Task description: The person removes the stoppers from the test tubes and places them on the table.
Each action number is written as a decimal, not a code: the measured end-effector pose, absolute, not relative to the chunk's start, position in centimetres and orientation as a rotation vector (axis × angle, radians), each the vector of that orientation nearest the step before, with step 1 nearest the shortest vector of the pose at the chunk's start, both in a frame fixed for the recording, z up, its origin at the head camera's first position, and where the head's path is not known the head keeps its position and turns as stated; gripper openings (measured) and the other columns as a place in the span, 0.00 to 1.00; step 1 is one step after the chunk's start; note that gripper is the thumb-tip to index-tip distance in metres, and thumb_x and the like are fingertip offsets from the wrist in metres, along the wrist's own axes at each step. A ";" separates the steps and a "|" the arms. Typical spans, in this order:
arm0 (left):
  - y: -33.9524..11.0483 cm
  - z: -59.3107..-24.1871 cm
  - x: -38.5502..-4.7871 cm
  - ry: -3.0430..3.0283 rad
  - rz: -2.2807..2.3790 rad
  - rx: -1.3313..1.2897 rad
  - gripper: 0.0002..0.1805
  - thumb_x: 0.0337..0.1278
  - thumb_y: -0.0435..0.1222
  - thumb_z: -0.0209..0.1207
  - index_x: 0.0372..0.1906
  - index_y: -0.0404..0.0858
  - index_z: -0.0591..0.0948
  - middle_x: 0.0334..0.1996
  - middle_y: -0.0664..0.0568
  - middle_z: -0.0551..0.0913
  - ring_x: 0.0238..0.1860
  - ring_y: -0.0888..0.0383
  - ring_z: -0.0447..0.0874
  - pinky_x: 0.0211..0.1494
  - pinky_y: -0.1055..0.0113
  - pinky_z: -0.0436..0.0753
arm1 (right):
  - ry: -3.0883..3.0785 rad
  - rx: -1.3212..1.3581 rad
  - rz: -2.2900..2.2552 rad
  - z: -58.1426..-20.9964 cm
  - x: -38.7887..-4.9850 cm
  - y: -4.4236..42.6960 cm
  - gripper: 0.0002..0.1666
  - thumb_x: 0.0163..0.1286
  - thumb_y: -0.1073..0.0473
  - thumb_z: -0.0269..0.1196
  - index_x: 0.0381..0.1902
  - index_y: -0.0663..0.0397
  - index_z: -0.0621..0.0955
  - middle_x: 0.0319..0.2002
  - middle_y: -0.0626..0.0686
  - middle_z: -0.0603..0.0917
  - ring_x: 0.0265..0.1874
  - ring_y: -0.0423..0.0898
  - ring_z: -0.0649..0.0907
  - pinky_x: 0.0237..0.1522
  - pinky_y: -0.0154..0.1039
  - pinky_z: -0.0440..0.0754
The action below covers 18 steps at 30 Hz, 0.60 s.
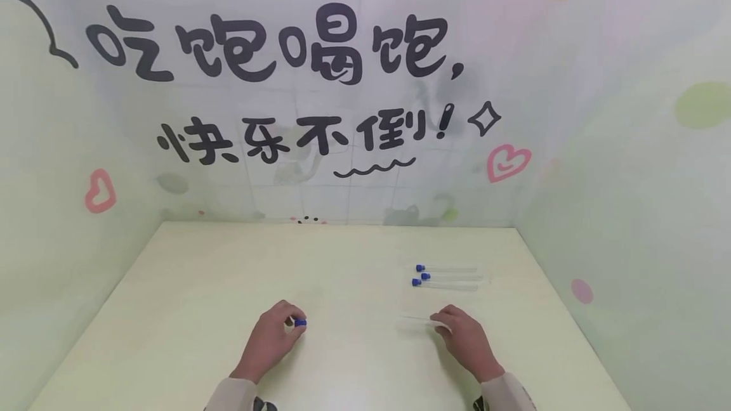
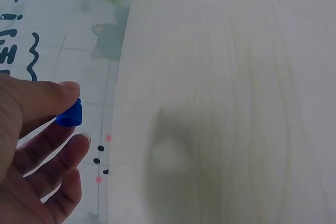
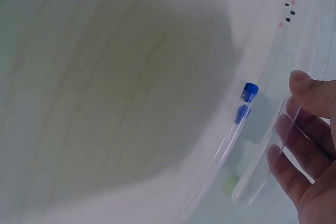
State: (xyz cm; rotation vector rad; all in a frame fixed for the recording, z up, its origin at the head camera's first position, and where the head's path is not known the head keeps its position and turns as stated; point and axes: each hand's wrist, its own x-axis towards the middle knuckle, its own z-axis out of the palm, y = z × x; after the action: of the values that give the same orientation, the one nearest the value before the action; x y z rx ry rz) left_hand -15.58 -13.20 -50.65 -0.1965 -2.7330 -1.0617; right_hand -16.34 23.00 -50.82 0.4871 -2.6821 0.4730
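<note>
Clear tube [image 3: 257, 177]: one, raised above the table [image 1: 354, 360], pinched by the right hand [image 1: 461, 338]. Loose blue cap [image 2: 69, 115]: one, pinched between the left hand's [image 1: 273, 335] thumb and fingers. Capped tubes [image 1: 451, 285]: three, lying. Only the head view shows both hands.

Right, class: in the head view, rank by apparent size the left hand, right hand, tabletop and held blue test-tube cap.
Tabletop
Left hand and right hand: too alike to rank
Blue test-tube cap
</note>
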 end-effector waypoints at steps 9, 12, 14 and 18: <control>-16.5 -50.7 -14.0 -2.835 -1.015 -0.112 0.09 0.45 0.29 0.68 0.30 0.45 0.81 0.30 0.60 0.78 0.35 0.62 0.77 0.37 0.70 0.77 | -2.845 0.410 0.459 -50.7 -15.2 24.3 0.13 0.48 0.70 0.71 0.31 0.50 0.86 0.31 0.42 0.82 0.33 0.40 0.82 0.39 0.36 0.81; -17.1 -50.8 -13.6 -2.865 -0.998 -0.100 0.09 0.45 0.29 0.68 0.31 0.44 0.81 0.30 0.59 0.78 0.35 0.62 0.78 0.37 0.69 0.78 | -2.889 0.398 0.466 -50.8 -15.0 24.3 0.12 0.49 0.69 0.71 0.31 0.49 0.86 0.31 0.42 0.83 0.33 0.40 0.82 0.39 0.36 0.81; -17.4 -51.0 -13.4 -2.887 -0.985 -0.098 0.09 0.45 0.29 0.68 0.30 0.44 0.81 0.30 0.59 0.78 0.35 0.61 0.78 0.37 0.68 0.78 | -2.904 0.401 0.459 -50.9 -14.9 24.2 0.12 0.49 0.69 0.71 0.31 0.48 0.86 0.30 0.42 0.83 0.33 0.39 0.82 0.39 0.36 0.81; -17.6 -51.4 -13.0 -2.924 -0.968 -0.088 0.09 0.44 0.29 0.68 0.29 0.45 0.81 0.29 0.59 0.77 0.34 0.62 0.76 0.35 0.68 0.77 | -2.916 0.431 0.433 -51.3 -14.9 24.2 0.11 0.49 0.68 0.70 0.30 0.48 0.86 0.29 0.42 0.83 0.31 0.39 0.82 0.37 0.35 0.80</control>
State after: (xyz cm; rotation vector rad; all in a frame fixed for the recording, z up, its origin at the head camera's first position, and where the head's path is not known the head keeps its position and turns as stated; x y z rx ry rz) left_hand -13.04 -17.64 -51.41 -0.0883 -2.9238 -0.9683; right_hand -14.89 24.16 -51.26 0.4312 -2.9158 0.4333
